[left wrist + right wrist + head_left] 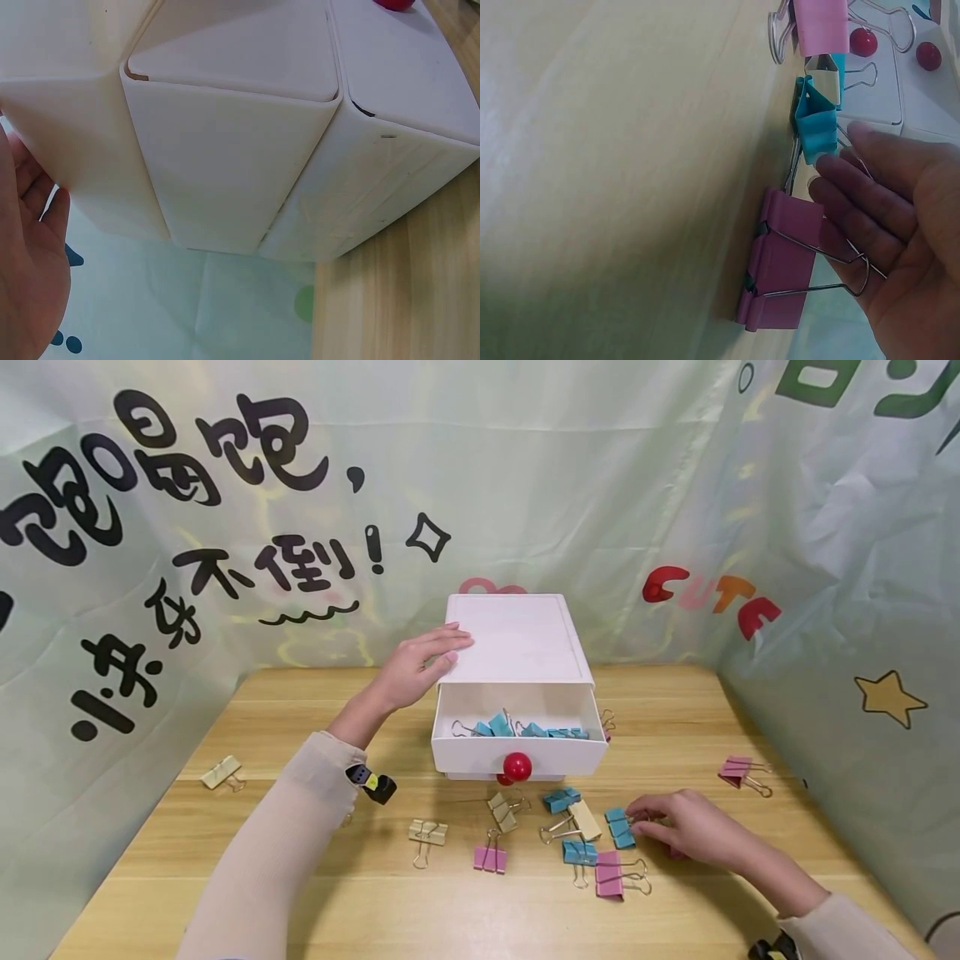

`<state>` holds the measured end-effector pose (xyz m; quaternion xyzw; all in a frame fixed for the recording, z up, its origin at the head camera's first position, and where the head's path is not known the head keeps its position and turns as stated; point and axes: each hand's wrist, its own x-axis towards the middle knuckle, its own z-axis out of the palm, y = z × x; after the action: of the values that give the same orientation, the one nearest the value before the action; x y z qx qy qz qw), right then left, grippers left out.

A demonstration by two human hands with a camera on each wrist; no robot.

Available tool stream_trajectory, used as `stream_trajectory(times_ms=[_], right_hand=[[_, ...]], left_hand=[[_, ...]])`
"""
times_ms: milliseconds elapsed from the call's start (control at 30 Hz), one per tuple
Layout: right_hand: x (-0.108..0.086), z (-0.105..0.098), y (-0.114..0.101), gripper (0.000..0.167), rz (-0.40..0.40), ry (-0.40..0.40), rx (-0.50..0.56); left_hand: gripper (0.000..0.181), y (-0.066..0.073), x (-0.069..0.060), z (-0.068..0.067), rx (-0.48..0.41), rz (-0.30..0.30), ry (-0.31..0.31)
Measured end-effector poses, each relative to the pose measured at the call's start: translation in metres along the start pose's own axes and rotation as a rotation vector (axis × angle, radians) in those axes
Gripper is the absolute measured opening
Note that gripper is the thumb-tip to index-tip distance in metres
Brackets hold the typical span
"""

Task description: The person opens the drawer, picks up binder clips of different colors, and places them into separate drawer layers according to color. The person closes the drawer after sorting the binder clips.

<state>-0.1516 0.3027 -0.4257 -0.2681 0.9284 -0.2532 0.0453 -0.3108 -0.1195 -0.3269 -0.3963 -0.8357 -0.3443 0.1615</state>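
A white drawer box [517,635] stands at the back of the table, its top drawer [480,750] pulled out with several blue binder clips [501,724] inside. My left hand [423,664] rests on the box's top left edge, fingers extended; in the left wrist view that hand [34,247] lies against the box's side. On the table right of the drawer, my right hand [693,831] has thumb and fingertips around the wire handle of a blue binder clip [620,828]. In the right wrist view, a large pink binder clip [784,259] sits beside my fingers.
Around the blue clip lie a cream clip [585,820], a pink clip [609,877] and more blue clips [579,852]. Other clips are scattered leftward, and a pink one [737,770] lies far right. A red knob [517,767] juts from the drawer front. Printed cloth encloses the table.
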Motion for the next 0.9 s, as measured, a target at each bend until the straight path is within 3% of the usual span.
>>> stream_trajectory(times_ms=[200,367,533,633,900], right_hand=[[0.001,-0.001,-0.001,0.014,0.027,-0.009,0.066],[0.003,-0.003,-0.002,0.01,0.103,-0.023,0.165],[0.006,-0.005,-0.001,0.007,0.131,0.036,0.193],[0.007,-0.007,0.0,0.007,0.106,0.088,0.205],[0.007,-0.019,-0.002,0.008,0.133,0.107,0.384]], left_hand=[[0.038,0.0,0.0,0.0,0.001,-0.001,-0.001],[0.037,0.001,0.0,0.0,-0.001,-0.006,-0.001],[0.038,0.001,0.0,0.0,0.0,-0.006,-0.002],[0.038,0.001,0.0,0.0,-0.001,-0.002,0.0],[0.037,-0.001,0.0,0.001,-0.022,0.013,0.003]])
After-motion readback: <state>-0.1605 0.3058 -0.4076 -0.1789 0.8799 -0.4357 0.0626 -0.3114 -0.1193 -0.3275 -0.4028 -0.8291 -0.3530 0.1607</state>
